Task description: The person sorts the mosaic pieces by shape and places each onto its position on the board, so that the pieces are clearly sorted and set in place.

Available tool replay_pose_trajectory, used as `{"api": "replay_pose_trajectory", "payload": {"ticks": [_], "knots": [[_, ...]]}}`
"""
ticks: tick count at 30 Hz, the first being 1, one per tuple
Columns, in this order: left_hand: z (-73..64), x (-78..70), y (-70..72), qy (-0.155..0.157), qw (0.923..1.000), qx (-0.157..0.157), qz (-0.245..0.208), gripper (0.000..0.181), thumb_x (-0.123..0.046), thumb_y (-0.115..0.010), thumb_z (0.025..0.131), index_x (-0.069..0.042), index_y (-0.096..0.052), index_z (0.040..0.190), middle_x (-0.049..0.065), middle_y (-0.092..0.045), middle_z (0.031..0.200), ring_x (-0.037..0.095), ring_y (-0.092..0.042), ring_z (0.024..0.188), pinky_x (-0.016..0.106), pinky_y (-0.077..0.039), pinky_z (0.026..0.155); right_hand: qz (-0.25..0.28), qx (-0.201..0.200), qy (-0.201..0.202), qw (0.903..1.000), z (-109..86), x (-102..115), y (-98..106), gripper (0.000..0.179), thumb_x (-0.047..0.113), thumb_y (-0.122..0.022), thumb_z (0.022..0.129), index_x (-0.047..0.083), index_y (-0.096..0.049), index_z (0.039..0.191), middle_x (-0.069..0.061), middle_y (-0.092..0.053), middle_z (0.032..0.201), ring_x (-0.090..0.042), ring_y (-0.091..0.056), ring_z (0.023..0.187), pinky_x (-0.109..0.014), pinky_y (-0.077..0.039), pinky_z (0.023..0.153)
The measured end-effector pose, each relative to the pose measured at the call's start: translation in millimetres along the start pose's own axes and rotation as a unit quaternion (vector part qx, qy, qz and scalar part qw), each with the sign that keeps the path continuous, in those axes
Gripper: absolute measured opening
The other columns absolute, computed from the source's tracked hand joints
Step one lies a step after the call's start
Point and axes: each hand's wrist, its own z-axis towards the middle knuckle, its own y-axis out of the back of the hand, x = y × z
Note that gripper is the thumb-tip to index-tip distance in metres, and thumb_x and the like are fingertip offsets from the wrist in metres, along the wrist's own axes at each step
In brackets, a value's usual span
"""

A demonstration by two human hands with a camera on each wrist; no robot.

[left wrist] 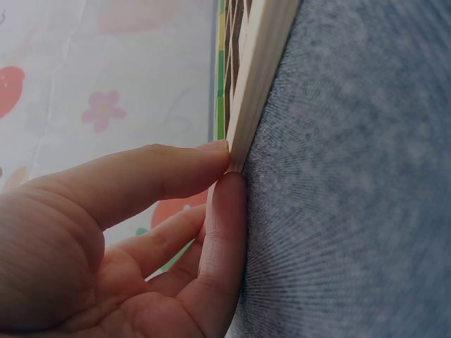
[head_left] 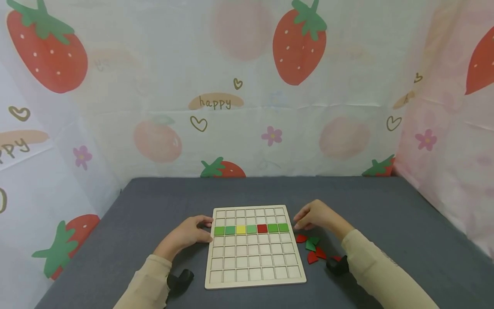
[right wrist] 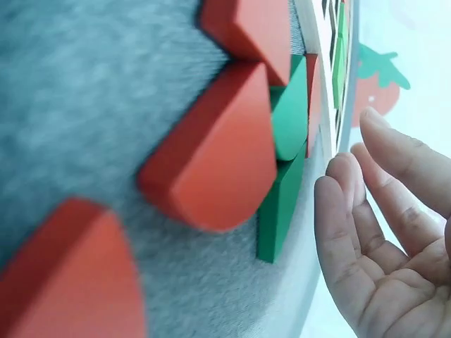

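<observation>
A pale wooden grid board (head_left: 236,284) lies flat on the table, with one row of square green, yellow and red tiles (head_left: 241,230) across it. At its left edge rests my left hand (head_left: 189,234); thumb and finger touch the side of the frame (left wrist: 248,105) in the left wrist view. My right hand (head_left: 315,214) hovers just off the board's upper right edge, above the table. Its fingers (right wrist: 338,225) are slightly bent and hold nothing, the thumb apart from them. Below it lie loose red pieces (right wrist: 218,162) and green pieces (right wrist: 282,204) with rounded sides.
A dark grey cloth (head_left: 173,193) covers the table. Behind and beside it hangs a white curtain (head_left: 162,77) printed with strawberries. Black wrist straps (head_left: 180,281) sit at the cuffs of both beige sleeves (head_left: 148,279).
</observation>
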Motion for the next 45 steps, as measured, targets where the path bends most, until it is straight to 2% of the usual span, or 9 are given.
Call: {"api": "replay_pose_trajectory", "payload": {"ticks": [19, 31, 39, 45], "knots": [[-1.5, -0.9, 0.5, -0.001, 1.0, 0.0, 0.001, 0.06, -0.002, -0.074, 0.08, 0.004, -0.054, 0.136, 0.016, -0.057, 0.123, 0.022, -0.055, 0.098, 0.036, -0.048, 0.083, -0.038, 0.015, -0.021, 0.999, -5.8, -6.0, -2.7, 0.019, 0.007, -0.084, 0.076, 0.002, -0.079, 0.094, -0.005, -0.076, 0.091, -0.014, -0.07, 0.076, -0.035, -0.058, 0.077], [-1.6, -1.2, 0.7, 0.005, 1.0, 0.0, 0.0, 0.06, -0.002, -0.074, 0.08, 0.004, -0.054, 0.137, 0.016, -0.057, 0.123, 0.022, -0.055, 0.1, 0.036, -0.048, 0.084, -0.062, 0.041, 0.001, 0.9972, -11.3, -10.0, -0.4, 0.021, 0.007, -0.084, 0.076, 0.003, -0.079, 0.096, -0.005, -0.076, 0.09, -0.012, -0.068, 0.077, -0.034, -0.058, 0.076], [-2.2, -2.5, 0.6, 0.001, 1.0, 0.001, 0.001, 0.06, -0.002, -0.074, 0.08, 0.004, -0.054, 0.136, 0.017, -0.057, 0.123, 0.023, -0.054, 0.1, 0.035, -0.048, 0.083, -0.08, 0.039, 0.022, 0.9958, -14.7, -9.8, -1.9, 0.013, 0.004, -0.083, 0.075, 0.004, -0.079, 0.087, -0.002, -0.075, 0.08, -0.011, -0.065, 0.071, -0.032, -0.057, 0.071], [-1.7, -2.1, 0.7, 0.002, 1.0, 0.003, 0.0, 0.061, -0.002, -0.074, 0.08, 0.005, -0.054, 0.137, 0.018, -0.057, 0.124, 0.023, -0.054, 0.099, 0.034, -0.048, 0.082, -0.064, 0.039, 0.026, 0.9968, -17.5, -8.6, -0.2, 0.008, 0.003, -0.083, 0.075, 0.002, -0.075, 0.079, -0.002, -0.072, 0.074, -0.012, -0.065, 0.067, -0.032, -0.057, 0.067]]}}
